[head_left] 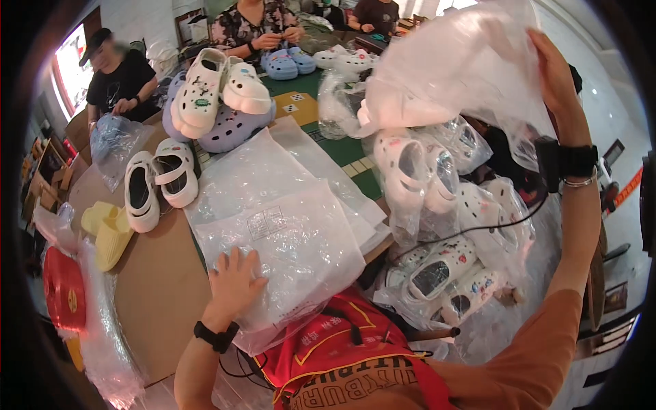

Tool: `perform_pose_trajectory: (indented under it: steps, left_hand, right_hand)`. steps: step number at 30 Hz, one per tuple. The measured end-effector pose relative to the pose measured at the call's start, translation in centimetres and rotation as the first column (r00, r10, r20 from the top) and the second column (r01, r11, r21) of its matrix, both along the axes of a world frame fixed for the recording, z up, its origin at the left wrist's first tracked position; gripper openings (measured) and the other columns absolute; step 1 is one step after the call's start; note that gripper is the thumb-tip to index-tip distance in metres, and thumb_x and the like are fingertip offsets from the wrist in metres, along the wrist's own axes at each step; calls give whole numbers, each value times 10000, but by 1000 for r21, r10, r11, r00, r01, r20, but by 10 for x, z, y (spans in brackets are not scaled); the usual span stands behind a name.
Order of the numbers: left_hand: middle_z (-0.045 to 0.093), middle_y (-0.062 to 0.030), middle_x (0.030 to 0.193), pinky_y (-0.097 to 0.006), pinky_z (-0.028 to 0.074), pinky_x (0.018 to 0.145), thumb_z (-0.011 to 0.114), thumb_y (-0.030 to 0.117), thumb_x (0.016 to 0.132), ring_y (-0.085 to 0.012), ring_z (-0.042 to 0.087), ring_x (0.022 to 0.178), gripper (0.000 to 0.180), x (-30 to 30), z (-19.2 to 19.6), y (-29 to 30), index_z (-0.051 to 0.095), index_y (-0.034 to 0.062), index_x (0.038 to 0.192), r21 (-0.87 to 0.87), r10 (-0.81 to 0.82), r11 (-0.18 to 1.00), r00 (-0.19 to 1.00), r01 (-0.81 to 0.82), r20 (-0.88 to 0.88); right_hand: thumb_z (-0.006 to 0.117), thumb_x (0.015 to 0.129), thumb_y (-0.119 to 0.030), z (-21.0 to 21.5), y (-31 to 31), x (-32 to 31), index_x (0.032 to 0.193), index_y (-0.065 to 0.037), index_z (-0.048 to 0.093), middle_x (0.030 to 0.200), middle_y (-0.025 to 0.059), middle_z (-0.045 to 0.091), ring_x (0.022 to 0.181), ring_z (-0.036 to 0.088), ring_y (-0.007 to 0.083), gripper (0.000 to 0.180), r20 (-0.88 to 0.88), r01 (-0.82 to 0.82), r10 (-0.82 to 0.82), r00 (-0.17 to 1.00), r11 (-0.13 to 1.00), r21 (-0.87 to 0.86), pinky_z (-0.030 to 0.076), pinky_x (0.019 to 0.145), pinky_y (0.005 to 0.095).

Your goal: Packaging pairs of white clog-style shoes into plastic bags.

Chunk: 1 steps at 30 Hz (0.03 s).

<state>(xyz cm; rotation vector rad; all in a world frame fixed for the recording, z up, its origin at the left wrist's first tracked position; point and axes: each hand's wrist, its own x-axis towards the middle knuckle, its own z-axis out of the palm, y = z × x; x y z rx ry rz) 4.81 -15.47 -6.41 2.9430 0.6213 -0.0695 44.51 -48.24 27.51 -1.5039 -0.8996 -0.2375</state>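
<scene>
My left hand [236, 283] lies flat with its fingers apart on a stack of translucent plastic bags [287, 232] on the table. Up at the right, my right hand [552, 72] grips the edge of a raised clear plastic bag [458, 61]. The bag slopes down leftward, and a pale clog [403, 113] shows through its lower end; how much is inside cannot be made out. Below it are several bagged white clogs [403, 171], some decorated with small coloured charms [441, 266]. White strapped shoes [176, 174] stand unbagged left of the stack.
White clogs with charms [198, 96] rest on lavender clogs [236, 126] at the far left. Yellow slippers [109, 236] and red wrapped packs [65, 290] lie further left. A black cable [478, 229] crosses the bagged shoes. Across the table, one person handles blue clogs [280, 65]; others sit nearby.
</scene>
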Motion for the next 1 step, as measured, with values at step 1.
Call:
perform_pose_trajectory:
  steps: [1]
  left_hand:
    - [324,-165,1348,-610,324,863,606,442,726,-413,312,1201,635,9,-3,5,407,197,1277,-19,-5,1000,1000,5,3]
  right_hand:
    - [500,895,-226,4,-11,-9,1116,-34,542,1060,28,570,1038,486,102,296,12,29,-29,999,1000,-3,335,962,262]
